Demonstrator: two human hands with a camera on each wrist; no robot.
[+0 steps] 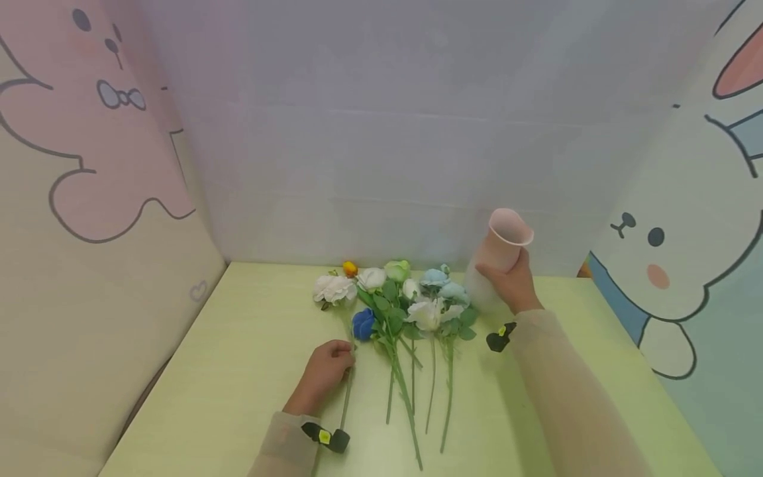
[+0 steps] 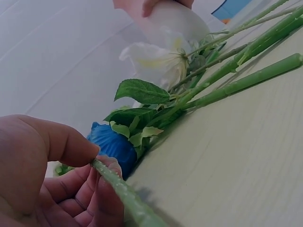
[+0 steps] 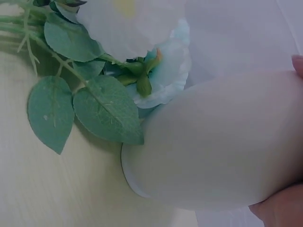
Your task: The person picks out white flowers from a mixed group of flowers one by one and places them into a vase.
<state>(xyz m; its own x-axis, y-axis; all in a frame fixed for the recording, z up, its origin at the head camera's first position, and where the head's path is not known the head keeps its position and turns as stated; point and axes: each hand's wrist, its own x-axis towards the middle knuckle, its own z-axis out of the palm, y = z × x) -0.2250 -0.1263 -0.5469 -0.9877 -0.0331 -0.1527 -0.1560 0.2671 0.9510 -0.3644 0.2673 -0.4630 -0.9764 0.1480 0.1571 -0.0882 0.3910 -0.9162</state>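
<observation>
Between thumb and fingertips my left hand (image 1: 326, 368) pinches a green flower stem (image 2: 125, 194). In the head view, this stem runs up towards a white artificial flower (image 1: 334, 289) on the table. A blue flower (image 1: 363, 324) lies just beyond those fingers. My right hand (image 1: 517, 283) grips a pale pink and white vase (image 1: 497, 250) below its flared rim. The vase stands at the back right of the flowers, its mouth facing up. In the right wrist view, green leaves (image 3: 109, 109) touch or overlap the lower part of the vase.
Several artificial flowers lie mid-table, among them a light green one (image 1: 397, 269), a light blue one (image 1: 434, 277), a white open one (image 1: 426, 314) and a small orange one (image 1: 350, 268). Their stems point towards me. Fabric walls surround the pale yellow table (image 1: 238, 344) at the back and sides.
</observation>
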